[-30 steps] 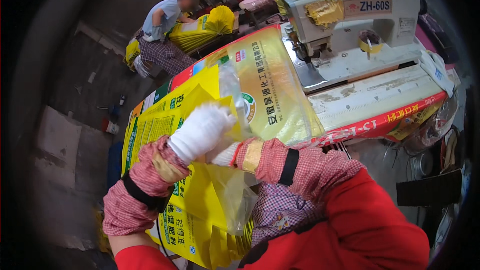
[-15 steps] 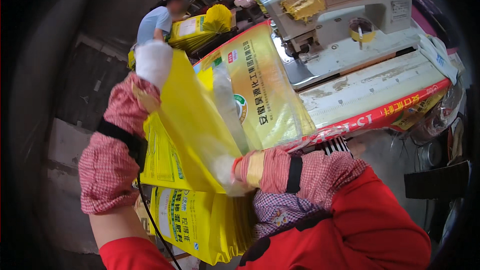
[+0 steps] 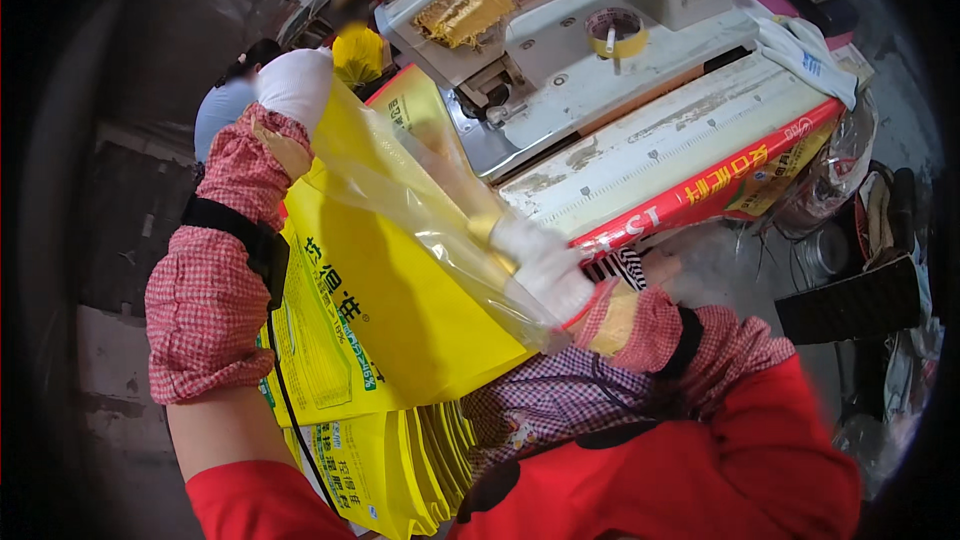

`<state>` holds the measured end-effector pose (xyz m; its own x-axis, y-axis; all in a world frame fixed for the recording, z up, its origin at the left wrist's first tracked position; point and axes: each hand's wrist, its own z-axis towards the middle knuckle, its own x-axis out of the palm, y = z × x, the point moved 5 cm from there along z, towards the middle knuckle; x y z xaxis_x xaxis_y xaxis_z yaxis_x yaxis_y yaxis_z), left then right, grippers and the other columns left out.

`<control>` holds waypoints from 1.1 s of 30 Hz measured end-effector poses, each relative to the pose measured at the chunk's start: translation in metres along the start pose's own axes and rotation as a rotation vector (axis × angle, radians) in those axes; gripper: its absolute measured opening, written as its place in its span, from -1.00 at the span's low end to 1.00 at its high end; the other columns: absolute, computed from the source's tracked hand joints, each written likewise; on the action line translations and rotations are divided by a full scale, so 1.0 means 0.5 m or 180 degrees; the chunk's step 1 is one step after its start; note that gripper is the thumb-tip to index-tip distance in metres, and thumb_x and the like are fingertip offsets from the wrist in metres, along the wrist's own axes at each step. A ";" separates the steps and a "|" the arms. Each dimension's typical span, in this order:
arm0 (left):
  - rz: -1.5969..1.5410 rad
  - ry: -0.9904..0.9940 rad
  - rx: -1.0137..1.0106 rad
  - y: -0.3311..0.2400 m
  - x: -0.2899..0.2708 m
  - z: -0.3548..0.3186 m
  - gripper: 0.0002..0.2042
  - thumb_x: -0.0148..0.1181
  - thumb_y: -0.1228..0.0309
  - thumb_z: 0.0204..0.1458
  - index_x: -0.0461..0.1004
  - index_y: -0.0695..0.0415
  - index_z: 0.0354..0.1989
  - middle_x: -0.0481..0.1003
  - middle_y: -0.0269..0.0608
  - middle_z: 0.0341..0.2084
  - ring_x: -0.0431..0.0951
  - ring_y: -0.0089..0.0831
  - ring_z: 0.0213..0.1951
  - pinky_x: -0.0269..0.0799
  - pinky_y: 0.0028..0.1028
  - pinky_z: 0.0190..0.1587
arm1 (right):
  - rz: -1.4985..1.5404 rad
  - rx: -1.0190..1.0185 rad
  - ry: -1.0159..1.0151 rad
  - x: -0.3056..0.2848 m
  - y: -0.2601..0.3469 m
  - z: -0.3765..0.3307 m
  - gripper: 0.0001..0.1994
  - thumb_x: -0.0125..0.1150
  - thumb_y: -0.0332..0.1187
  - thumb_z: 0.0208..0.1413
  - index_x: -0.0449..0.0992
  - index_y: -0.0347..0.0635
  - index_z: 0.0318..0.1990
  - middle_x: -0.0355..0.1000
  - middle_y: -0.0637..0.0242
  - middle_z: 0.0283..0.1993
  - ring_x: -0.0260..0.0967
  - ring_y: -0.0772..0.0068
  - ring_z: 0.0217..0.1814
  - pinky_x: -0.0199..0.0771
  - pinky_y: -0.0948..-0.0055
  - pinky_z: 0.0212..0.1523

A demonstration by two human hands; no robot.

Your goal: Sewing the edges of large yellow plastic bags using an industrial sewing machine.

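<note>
Holding the upper corner of a printed yellow bag [image 3: 410, 285] in the closed fingers of my gloved left hand [image 3: 295, 90], I have it slanting down in front of me, over a stack of yellow bags [image 3: 410, 460] beside the checked cloth [image 3: 560, 385] on my lap. My gloved right hand [image 3: 545, 260] is at the clear plastic film [image 3: 425, 205] along the bag's right edge, too blurred for me to tell whether those fingers grip it. Beyond stands a white sewing machine [image 3: 560, 0], a tape roll [image 3: 628, 45] on it, behind a worn white surface [image 3: 610, 175]
</note>
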<state>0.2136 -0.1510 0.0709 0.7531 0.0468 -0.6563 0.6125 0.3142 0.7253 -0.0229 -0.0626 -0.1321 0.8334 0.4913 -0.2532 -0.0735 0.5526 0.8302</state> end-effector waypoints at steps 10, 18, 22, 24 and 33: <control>0.0056 0.0224 0.0316 -0.061 0.011 0.002 -0.74 -0.17 0.31 0.11 0.47 0.11 -0.24 0.52 -0.06 -0.39 0.53 -0.15 -0.27 0.42 -0.26 -0.28 | -0.0076 0.0917 0.0533 -0.028 0.040 0.048 -0.51 0.12 -0.33 -0.06 0.25 -0.18 0.09 0.46 0.12 -0.28 0.41 0.11 -0.17 0.39 0.29 -0.15; -0.0811 0.0453 0.0002 -0.041 -0.002 0.005 -0.73 -0.14 0.32 0.09 0.47 0.19 -0.24 0.50 0.02 -0.30 0.50 -0.09 -0.20 0.40 -0.22 -0.18 | -0.0311 0.1504 0.1630 0.024 -0.022 0.087 -0.76 0.10 -0.27 -0.07 0.45 -0.22 -0.27 0.46 0.04 -0.30 0.41 -0.01 -0.22 0.38 0.23 -0.18; -0.0172 0.0822 0.0266 0.032 0.092 0.083 -0.76 -0.01 0.34 -0.01 0.50 0.15 -0.24 0.50 0.02 -0.27 0.50 -0.07 -0.19 0.41 -0.26 -0.14 | -0.0498 0.0846 0.1739 0.069 0.024 0.102 -0.68 0.11 -0.18 -0.06 0.46 -0.19 -0.20 0.45 0.04 -0.31 0.43 0.06 -0.25 0.44 0.28 -0.24; -0.0057 0.0666 0.0207 0.000 0.127 0.090 -0.77 0.02 0.35 -0.05 0.51 0.13 -0.25 0.49 0.02 -0.26 0.50 -0.07 -0.19 0.42 -0.26 -0.14 | -0.0457 0.0755 0.1344 0.072 0.044 0.094 -0.72 0.06 -0.21 -0.01 0.42 -0.20 -0.22 0.42 0.08 -0.36 0.41 0.11 -0.32 0.42 0.32 -0.30; -0.1062 -0.0432 0.0622 -0.316 0.202 -0.040 -0.78 -0.07 0.46 -0.03 0.36 0.02 -0.18 0.45 -0.21 -0.40 0.54 -0.23 -0.43 0.46 -0.32 -0.47 | 0.0688 0.1083 0.0490 -0.089 -0.027 -0.022 -0.86 0.06 -0.33 0.03 0.38 -0.22 -0.33 0.38 0.03 -0.43 0.36 0.16 -0.42 0.32 0.30 -0.40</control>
<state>0.1880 -0.1770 -0.1138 0.5220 -0.1568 -0.8384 0.8529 0.1043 0.5116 -0.0650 -0.0845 -0.1378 0.7252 0.6805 -0.1051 -0.0313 0.1851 0.9822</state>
